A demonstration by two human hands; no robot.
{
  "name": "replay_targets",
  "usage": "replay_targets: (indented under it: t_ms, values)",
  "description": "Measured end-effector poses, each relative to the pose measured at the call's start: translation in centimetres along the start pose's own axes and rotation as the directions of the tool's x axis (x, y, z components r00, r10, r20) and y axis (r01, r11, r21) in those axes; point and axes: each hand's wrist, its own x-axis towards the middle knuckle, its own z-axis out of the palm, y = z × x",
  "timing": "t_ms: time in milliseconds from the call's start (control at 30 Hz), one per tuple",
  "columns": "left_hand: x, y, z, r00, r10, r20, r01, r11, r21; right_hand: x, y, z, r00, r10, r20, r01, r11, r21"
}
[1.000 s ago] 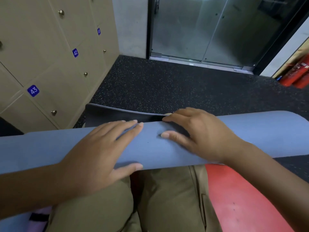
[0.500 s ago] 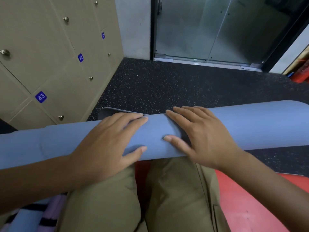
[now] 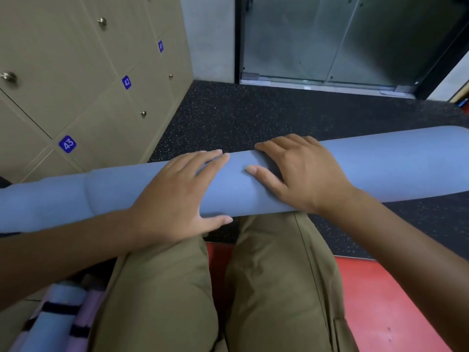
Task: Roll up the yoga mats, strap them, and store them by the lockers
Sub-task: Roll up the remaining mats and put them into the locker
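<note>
Hands are both lying flat on top of the blue yoga mat [image 3: 380, 168], which is sitting fully rolled into a long tube across the black speckled floor [image 3: 241, 118], right in front of the person's knees. The left hand [image 3: 175, 199] is pressing down with its fingers stretched out straight and close together, fingertips reaching over the far side of the roll, thumb sticking out along the near edge. The right hand [image 3: 302, 171] is doing pretty much the same thing just beside it: fingers spread a bit wider, thumb pointing toward the left hand, palm resting on the curve of the roll. Neither one is curling around or pinching anything, they're just laying open on the mat.

The roll is running from the left edge of the view, close to the beige lockers [image 3: 76, 85] numbered 41 to 43, out past the right edge. Khaki trousers [image 3: 279, 288] are filling the lower middle, kneeling on a red mat [image 3: 393, 301]. A striped pink and blue rolled mat [image 3: 58, 316] is peeking in at the bottom left. A glass door [image 3: 342, 39] is standing at the far end of the floor.
</note>
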Motion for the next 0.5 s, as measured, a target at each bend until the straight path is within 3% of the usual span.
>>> replay_targets:
  t_ms: [167,367,500]
  values:
    - [3.4,-2.2,-0.5,0.987,-0.066,0.144,0.079,0.993,-0.086,-1.1,-1.0,1.4,0.99,-0.01,-0.137,0.012,1.0,0.012]
    - [6.1,-4.2,-1.1,0.937,-0.103,0.335,0.155,0.979,-0.131,-0.6,-1.0,3.9,0.982,0.002,-0.191,-0.003,1.0,-0.006]
    - [5.9,-4.9,-1.9,0.957,-0.098,0.274,0.102,0.995,0.002,1.6,-0.1,3.8,0.985,0.013,-0.175,-0.008,1.0,0.028]
